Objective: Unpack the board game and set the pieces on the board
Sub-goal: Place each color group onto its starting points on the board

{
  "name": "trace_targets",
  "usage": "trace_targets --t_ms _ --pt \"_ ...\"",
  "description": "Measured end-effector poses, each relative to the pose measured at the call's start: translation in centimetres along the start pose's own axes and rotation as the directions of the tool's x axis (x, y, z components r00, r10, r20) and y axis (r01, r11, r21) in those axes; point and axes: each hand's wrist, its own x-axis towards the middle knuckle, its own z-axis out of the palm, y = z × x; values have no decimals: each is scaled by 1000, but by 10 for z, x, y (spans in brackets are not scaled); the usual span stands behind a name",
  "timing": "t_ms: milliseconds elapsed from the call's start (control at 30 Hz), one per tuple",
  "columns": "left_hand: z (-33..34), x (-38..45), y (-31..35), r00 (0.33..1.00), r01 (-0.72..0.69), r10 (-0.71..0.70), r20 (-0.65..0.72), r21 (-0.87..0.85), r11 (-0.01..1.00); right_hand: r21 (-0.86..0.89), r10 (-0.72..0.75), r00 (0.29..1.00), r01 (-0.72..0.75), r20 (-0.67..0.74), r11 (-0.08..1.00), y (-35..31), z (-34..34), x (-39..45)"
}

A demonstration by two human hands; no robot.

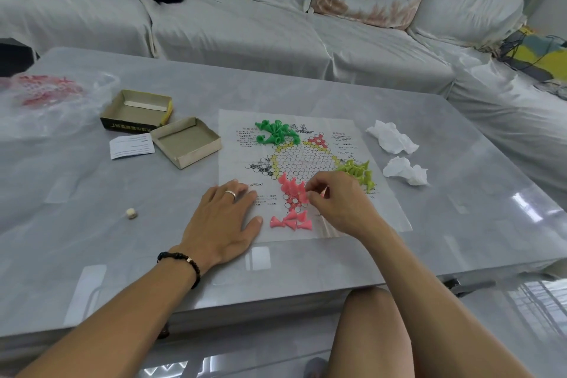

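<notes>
A paper game board [306, 159] with a printed hexagon grid lies flat on the grey table. Several pink pieces [293, 189] stand on its near corner, and more pink pieces [291, 222] lie loose just below. Dark green pieces [276, 132] lie in a heap at the board's far left; yellow-green pieces [359, 173] sit at its right. My left hand [224, 221] rests flat on the board's near left edge. My right hand [340, 202] pinches a pink piece beside the standing pink ones.
Two open cardboard box halves [136, 110] [187, 141] and a leaflet [132, 146] lie left of the board. A small die [131, 213] sits near my left hand. Crumpled tissues [391, 136] [405, 170] lie right. A plastic bag [46, 101] is far left; a sofa stands behind.
</notes>
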Motion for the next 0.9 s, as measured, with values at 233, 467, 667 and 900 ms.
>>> trace_targets --t_ms 233,467,667,900 --pt "0 0 1 1000 14 -14 -13 -15 1000 -152 -69 997 72 27 986 -17 9 27" --pt "-1 1 1 1000 8 -8 -20 -17 1000 -183 -53 997 64 61 981 -9 26 36" --pt "-2 0 2 1000 12 -12 -12 -2 1000 -167 -56 997 66 61 984 -10 29 36" --pt "-2 0 2 1000 7 -7 -23 -25 1000 -133 -61 998 61 8 989 -11 16 25"
